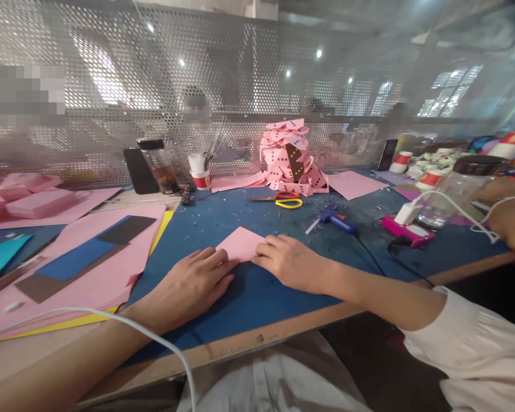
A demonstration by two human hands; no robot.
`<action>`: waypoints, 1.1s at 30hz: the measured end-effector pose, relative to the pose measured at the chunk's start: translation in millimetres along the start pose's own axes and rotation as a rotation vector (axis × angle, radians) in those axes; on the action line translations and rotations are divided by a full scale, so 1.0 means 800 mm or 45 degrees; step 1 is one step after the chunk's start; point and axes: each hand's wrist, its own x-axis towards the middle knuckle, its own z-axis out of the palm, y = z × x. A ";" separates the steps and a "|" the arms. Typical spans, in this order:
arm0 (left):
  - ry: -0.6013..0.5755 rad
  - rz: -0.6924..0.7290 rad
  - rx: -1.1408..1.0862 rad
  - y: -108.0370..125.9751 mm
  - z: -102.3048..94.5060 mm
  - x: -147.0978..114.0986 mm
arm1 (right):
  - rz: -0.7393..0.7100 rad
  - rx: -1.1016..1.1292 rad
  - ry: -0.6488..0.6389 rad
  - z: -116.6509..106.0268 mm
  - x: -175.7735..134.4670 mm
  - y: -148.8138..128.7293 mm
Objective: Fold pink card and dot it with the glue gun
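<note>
A small piece of pink paper [240,242] lies on the blue table mat, a corner pointing away from me. My left hand [196,284] is closed at its near left edge, fingers pressed together and the thumb low. On the opposite side, my right hand [292,262] pinches the right edge with bent fingers. Both hands rest close to the mat, and they hide part of the paper's near side. Beyond them lie scissors [288,199] with orange and yellow handles. A blue glue gun [332,218] lies farther right, its cable running toward the table edge.
A stack of dotted pink folded pieces [289,157] stands at the back. Pink sheets [143,229] with blue and brown strips lie left. Near a glass bottle [450,191] sits a magenta power strip [407,230]. A white cable [154,332] crosses my left forearm. Another person's arm [512,220] is at right.
</note>
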 end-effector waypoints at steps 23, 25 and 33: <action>-0.067 -0.036 -0.058 -0.001 0.001 0.001 | 0.267 0.068 0.007 -0.001 -0.059 0.015; -0.043 -0.044 -0.075 -0.001 0.001 -0.001 | 0.286 0.074 0.030 0.000 -0.061 0.014; -0.020 -0.072 -0.027 0.000 0.004 -0.006 | 0.334 0.118 0.105 0.006 -0.062 0.011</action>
